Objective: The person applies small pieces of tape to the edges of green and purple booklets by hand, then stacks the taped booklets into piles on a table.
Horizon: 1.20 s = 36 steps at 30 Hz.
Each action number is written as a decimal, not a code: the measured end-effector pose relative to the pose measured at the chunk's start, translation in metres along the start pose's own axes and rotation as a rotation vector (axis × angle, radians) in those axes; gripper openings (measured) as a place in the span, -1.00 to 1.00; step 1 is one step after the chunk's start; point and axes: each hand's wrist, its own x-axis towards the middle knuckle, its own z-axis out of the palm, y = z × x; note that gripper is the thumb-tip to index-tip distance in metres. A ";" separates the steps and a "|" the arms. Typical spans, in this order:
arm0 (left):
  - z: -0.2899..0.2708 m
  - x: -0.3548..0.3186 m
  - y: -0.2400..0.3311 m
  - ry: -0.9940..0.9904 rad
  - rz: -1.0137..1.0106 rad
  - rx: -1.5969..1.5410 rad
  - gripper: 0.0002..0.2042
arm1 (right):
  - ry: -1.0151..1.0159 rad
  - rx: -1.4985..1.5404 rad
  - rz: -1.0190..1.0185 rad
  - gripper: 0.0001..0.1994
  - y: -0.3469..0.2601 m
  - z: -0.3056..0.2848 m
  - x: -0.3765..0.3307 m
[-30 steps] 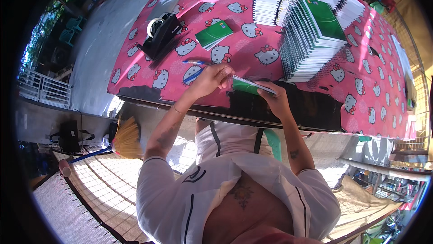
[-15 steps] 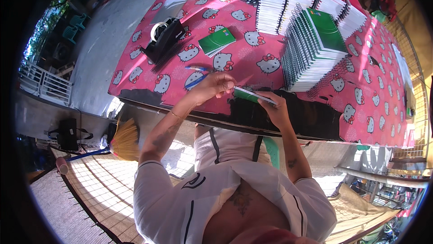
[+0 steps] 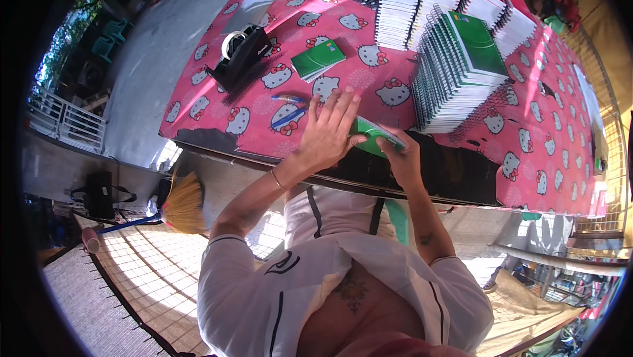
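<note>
A small green notebook [image 3: 370, 138] is held over the near edge of the table by my right hand [image 3: 403, 158], its thumb on top and the fingers hidden beneath. Stretched out flat, my left hand [image 3: 328, 129] lies at the notebook's left end, with its thumb touching the cover. Just left of those fingers are two blue pens, an upper pen [image 3: 287, 99] and a lower pen [image 3: 289, 118]. Farther back lies another green notebook [image 3: 318, 59]. To the right rises a tall stack of green spiral notebooks [image 3: 455, 83].
A black tape dispenser [image 3: 242, 60] stands at the left of the pink patterned tablecloth [image 3: 356, 87]. More notebook stacks [image 3: 401, 7] with purple, yellow and red covers line the back. The cloth is torn at the front, baring a dark surface [image 3: 455, 169]. A broom [image 3: 183, 205] is below left.
My left hand has opened from a curled pose and moved right onto the notebook's end. The notebook has tipped so more of its green cover shows.
</note>
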 end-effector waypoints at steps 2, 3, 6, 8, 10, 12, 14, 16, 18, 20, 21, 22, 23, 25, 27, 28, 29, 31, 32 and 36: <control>0.025 -0.035 0.011 -0.013 -0.042 0.023 -0.29 | 0.001 -0.050 -0.011 -0.73 -0.004 -0.003 0.002; 0.031 -0.048 0.011 0.017 -0.046 0.040 -0.29 | 0.005 -0.071 -0.020 -0.73 -0.005 -0.004 0.005; 0.010 -0.017 -0.011 0.005 -0.087 -0.188 -0.52 | -0.064 -0.101 0.042 -0.73 0.004 -0.012 0.005; -0.006 0.010 -0.043 -0.279 -0.089 -0.402 -0.64 | -0.078 -0.096 0.049 -0.74 -0.005 -0.013 0.004; -0.003 0.015 -0.054 -0.312 -0.036 -0.482 -0.73 | -0.095 -0.088 0.063 -0.74 -0.010 -0.014 0.006; -0.005 0.019 -0.051 -0.243 0.010 -0.607 -0.69 | -0.105 -0.081 0.078 -0.74 -0.011 -0.015 0.007; -0.007 0.020 -0.046 -0.264 -0.028 -0.658 -0.72 | -0.116 -0.081 0.072 -0.74 -0.015 -0.014 0.007; -0.011 0.023 -0.044 -0.364 -0.079 -0.683 -0.73 | -0.125 -0.088 0.051 -0.74 -0.017 -0.014 0.007; -0.009 0.026 -0.046 -0.426 -0.069 -0.650 -0.74 | -0.130 -0.102 0.025 -0.74 -0.018 -0.013 0.007; -0.007 0.027 -0.045 -0.378 -0.041 -0.642 -0.74 | -0.130 -0.123 0.002 -0.74 -0.015 -0.016 0.009; -0.007 0.026 -0.042 -0.301 -0.019 -0.650 -0.74 | -0.130 -0.133 -0.010 -0.74 -0.013 -0.017 0.010; -0.006 0.025 -0.040 -0.226 0.003 -0.657 -0.74 | -0.133 -0.131 -0.036 -0.74 -0.011 -0.017 0.010; -0.006 0.026 -0.041 -0.240 -0.014 -0.643 -0.75 | -0.135 -0.129 -0.061 -0.74 -0.010 -0.017 0.011; -0.005 0.028 -0.043 -0.267 -0.047 -0.615 -0.77 | -0.135 -0.135 -0.085 -0.74 -0.010 -0.016 0.012; -0.007 0.026 -0.045 -0.256 0.017 -0.549 -0.77 | -0.130 -0.150 -0.081 -0.74 -0.012 -0.016 0.012; -0.008 0.025 -0.045 -0.254 0.049 -0.516 -0.77 | -0.135 -0.142 -0.078 -0.74 -0.011 -0.016 0.012; -0.008 0.025 -0.043 -0.217 0.061 -0.493 -0.77 | -0.140 -0.133 -0.075 -0.74 -0.009 -0.017 0.012; -0.010 0.027 -0.039 -0.142 0.083 -0.446 -0.76 | -0.148 -0.128 -0.066 -0.74 -0.008 -0.018 0.012; -0.009 0.027 -0.038 -0.160 0.064 -0.493 -0.77 | -0.153 -0.133 -0.060 -0.74 -0.007 -0.018 0.012; -0.008 0.027 -0.041 -0.245 0.009 -0.663 -0.78 | -0.171 -0.130 -0.011 -0.74 -0.014 -0.018 0.011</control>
